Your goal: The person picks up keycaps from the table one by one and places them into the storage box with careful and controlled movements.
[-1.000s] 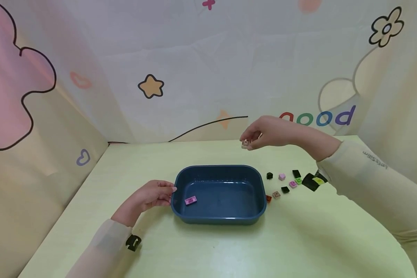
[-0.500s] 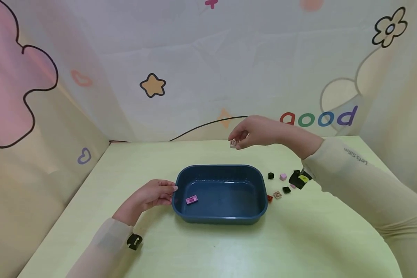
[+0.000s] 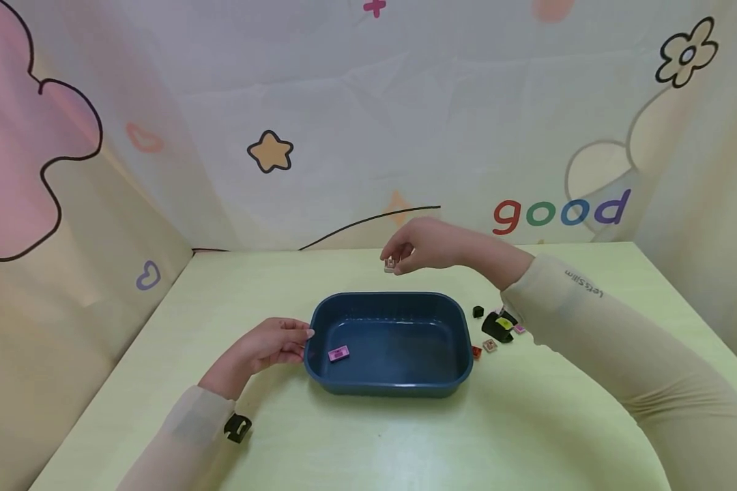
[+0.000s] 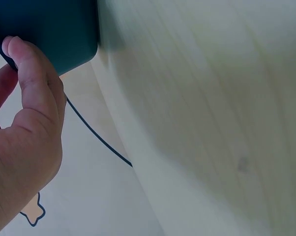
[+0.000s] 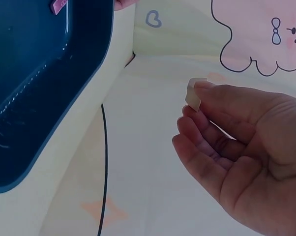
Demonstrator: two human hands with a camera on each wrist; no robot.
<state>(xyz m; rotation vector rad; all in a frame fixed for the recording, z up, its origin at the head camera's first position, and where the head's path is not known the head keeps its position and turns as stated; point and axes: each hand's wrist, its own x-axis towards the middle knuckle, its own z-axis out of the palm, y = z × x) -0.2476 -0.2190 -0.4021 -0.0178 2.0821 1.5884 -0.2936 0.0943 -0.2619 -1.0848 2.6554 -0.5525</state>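
Observation:
My left hand (image 3: pixel 276 344) grips the left rim of a dark blue rectangular tub (image 3: pixel 387 390), fingers against its outer wall in the left wrist view. One pink oblong keycap (image 3: pixel 338 353) lies on the tub's floor, toward the left. Above the table, beyond the tub's back rim, my right hand (image 3: pixel 426 245) pinches a small beige keycap (image 3: pixel 389 265) between thumb and fingertips. In the right wrist view that keycap (image 5: pixel 193 93) shows its plain pale side, while the other fingers curl loosely below it.
Right of the tub lie several small pieces, among them a black one (image 3: pixel 478 311), a beige one (image 3: pixel 490 346) and a red-orange one (image 3: pixel 476 352). The right wrist's black strap partly covers this group. A printed curtain (image 3: pixel 344 136) stands behind the pale table (image 3: pixel 374 450).
My right hand has moved left with the beige keycap, then dipped slightly, ending behind the middle of the tub. The left hand and the tub stay practically still.

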